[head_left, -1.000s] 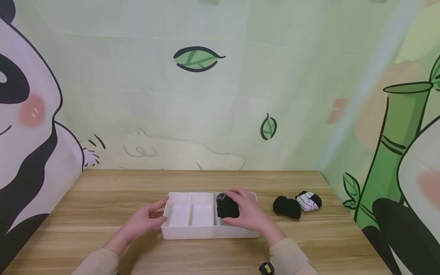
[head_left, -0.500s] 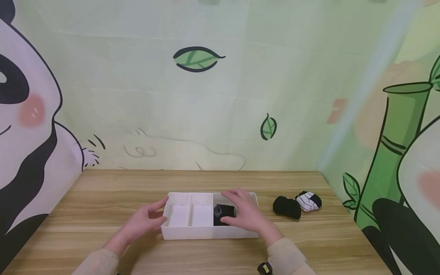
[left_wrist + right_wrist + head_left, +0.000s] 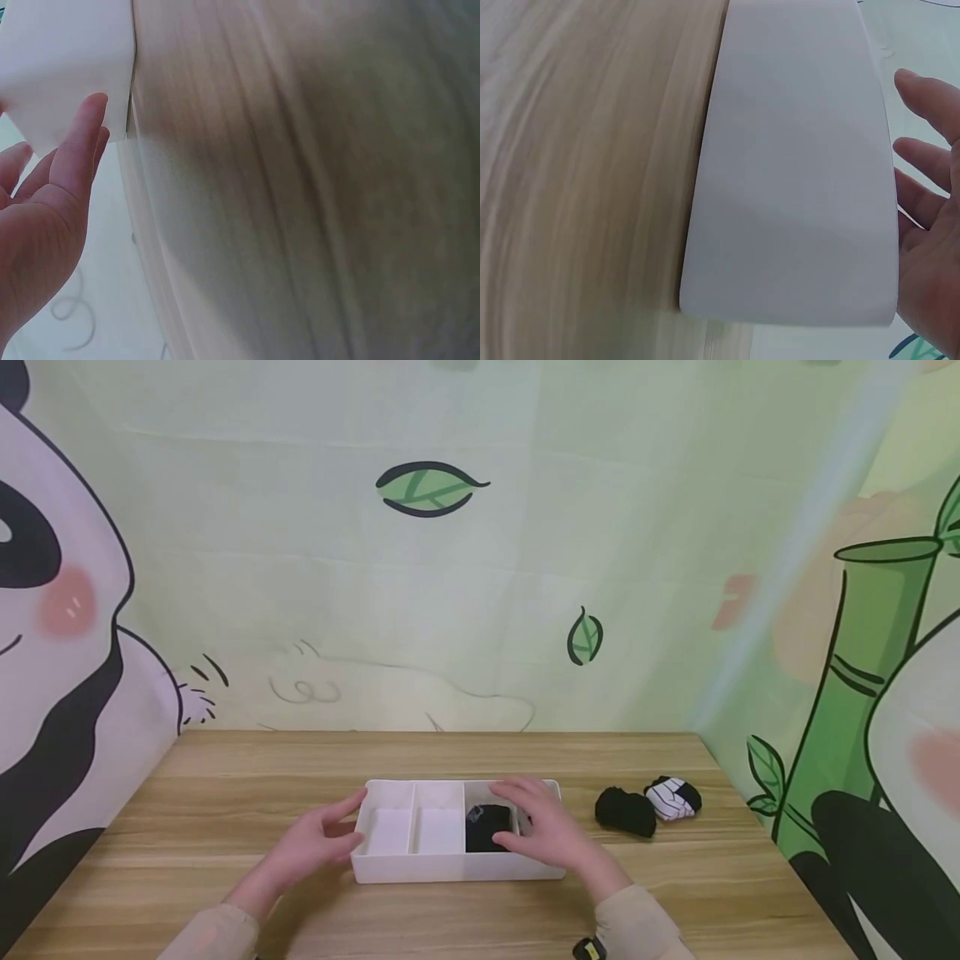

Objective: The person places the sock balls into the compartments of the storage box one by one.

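Where the bench [image 3: 240, 777] stretches, a tray [image 3: 435, 869] sits

The left hand [image 3: 315, 839] touches one end, the right hand [image 3: 549, 828] hovers over the other, fingers of both spread. Over rightward, a black bundle [image 3: 626, 813] sits beside a patterned bundle [image 3: 671, 799]; in the tray's third compartment from left, a dark roll [image 3: 485, 833].

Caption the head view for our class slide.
Left hand at a white box, right hand over it; black bundle inside, second black bundle and patterned bundle on the table.

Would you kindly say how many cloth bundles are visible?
3: a bundle in the tray, another black one and patterned one to its right; the right hand may hide more.
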Demonstrator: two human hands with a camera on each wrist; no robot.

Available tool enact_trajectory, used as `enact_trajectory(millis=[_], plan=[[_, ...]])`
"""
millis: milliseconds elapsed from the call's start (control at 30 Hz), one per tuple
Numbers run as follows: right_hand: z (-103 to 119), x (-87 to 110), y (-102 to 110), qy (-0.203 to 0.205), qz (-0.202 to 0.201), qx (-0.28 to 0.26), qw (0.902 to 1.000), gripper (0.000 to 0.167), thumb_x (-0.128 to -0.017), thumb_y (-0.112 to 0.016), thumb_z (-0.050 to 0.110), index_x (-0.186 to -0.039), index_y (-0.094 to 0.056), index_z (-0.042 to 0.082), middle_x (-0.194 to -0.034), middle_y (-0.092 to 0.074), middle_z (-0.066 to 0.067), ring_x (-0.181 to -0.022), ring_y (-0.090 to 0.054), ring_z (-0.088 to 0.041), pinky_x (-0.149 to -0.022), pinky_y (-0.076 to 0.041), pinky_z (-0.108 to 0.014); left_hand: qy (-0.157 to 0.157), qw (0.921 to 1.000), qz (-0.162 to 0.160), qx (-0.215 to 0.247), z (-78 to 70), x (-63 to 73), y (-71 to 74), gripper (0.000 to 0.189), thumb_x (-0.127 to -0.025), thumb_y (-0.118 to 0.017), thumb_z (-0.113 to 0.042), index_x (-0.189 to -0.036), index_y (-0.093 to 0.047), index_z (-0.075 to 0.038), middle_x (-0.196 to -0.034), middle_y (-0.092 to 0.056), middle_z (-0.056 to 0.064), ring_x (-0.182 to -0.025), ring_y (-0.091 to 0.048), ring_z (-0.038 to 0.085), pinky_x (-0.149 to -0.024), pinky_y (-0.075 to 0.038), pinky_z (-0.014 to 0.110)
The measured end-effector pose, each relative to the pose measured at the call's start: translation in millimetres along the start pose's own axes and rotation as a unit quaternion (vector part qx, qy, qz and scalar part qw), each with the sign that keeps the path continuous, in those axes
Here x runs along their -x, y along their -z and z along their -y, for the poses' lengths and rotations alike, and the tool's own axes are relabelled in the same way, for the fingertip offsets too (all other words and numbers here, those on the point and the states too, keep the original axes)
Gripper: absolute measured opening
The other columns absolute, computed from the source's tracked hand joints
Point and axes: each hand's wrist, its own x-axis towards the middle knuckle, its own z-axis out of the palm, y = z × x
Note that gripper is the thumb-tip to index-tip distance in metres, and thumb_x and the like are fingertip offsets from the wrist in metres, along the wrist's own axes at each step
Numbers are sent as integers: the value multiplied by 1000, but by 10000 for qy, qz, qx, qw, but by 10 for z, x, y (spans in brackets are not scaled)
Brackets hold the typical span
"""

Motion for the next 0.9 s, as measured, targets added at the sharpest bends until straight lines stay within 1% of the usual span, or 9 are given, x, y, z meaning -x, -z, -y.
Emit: enact_trajectory(millis=[100,267,367,467,533,700,900], plan=[[-24,36,27,3,-15,-68,10000,58,-85,-79,20,-135,-58,3,-134,-58,-12,-123,-51,-33,-100,-46,-51,-21,10000,14,21,-5,2,-3,69,-91,-72,-12,-152,-39,-9,-154,-36,21,-127,-51,42,-89,-56,36],[-57,104,91,-129,-66,-129,9998,59,-84,-79,18,-136,-57,3,-133,-59,-12,-121,-53,-31,-100,-47,-49,-36,10000,38,70,-5,5,-6,68,-92,-71,-9,-152,-38,-8,-154,-36,21,-128,-50,42,-88,-56,36],[-64,152,150,-324,-51,-21,9995,59,-85,-78,21,-137,-57,4,-132,-58,-13,-120,-54,-30,-99,-48,-49,-7,10000,29,84,-10,11,-7,69,-91,-71,-10,-152,-39,-9,-154,-36,21,-128,-50,42,-88,-56,36],[-96,196,198,-436,-90,104,9990,59,-86,-78,23,-137,-57,5,-132,-58,-12,-120,-54,-30,-99,-49,-48,11,10000,13,73,-13,14,-7,69,-91,-72,-12,-152,-39,-10,-154,-36,20,-128,-51,41,-88,-56,35],[-128,223,221,-429,-172,219,9987,58,-86,-78,25,-137,-57,6,-131,-59,-12,-120,-55,-30,-99,-48,-48,9,10000,4,44,-15,15,-7,70,-91,-72,-13,-152,-39,-11,-155,-36,19,-128,-51,41,-89,-56,35],[-177,290,290,-316,-393,381,9980,59,-84,-79,22,-136,-58,4,-132,-60,-13,-122,-54,-32,-101,-46,-52,-1,10000,3,20,-15,16,-4,70,-91,-73,-14,-152,-39,-11,-155,-35,19,-128,-51,40,-89,-56,35],[-205,390,371,-499,-527,469,9963,62,-82,-81,22,-137,-57,5,-134,-59,-14,-123,-53,-35,-102,-44,-55,17,10000,11,35,-17,14,-4,71,-90,-73,-15,-152,-39,-10,-155,-36,19,-128,-51,40,-90,-55,36]])
